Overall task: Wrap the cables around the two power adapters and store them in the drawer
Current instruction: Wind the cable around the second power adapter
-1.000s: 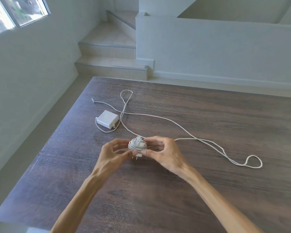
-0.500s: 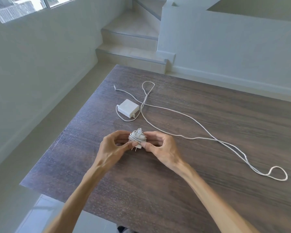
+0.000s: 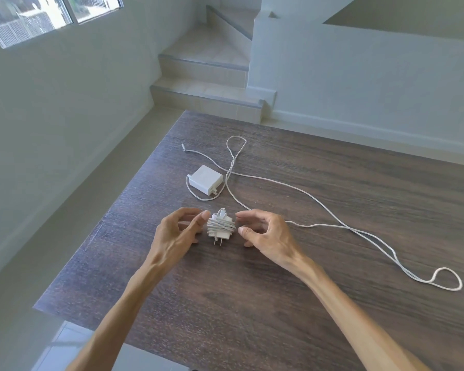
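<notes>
hands (image 3: 177, 231) (image 3: 268, 234) flank wrapped adapter (image 3: 221, 226), fingers spread.

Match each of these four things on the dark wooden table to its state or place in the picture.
1. small white adapter
2. larger white square adapter
3. long white cable
4. hands: left, right

A. lies loose across the table
B. wound in its cable
C. open, either side of an adapter
D. unwrapped, farther back

Pairs: 1-B, 2-D, 3-A, 4-C
</notes>
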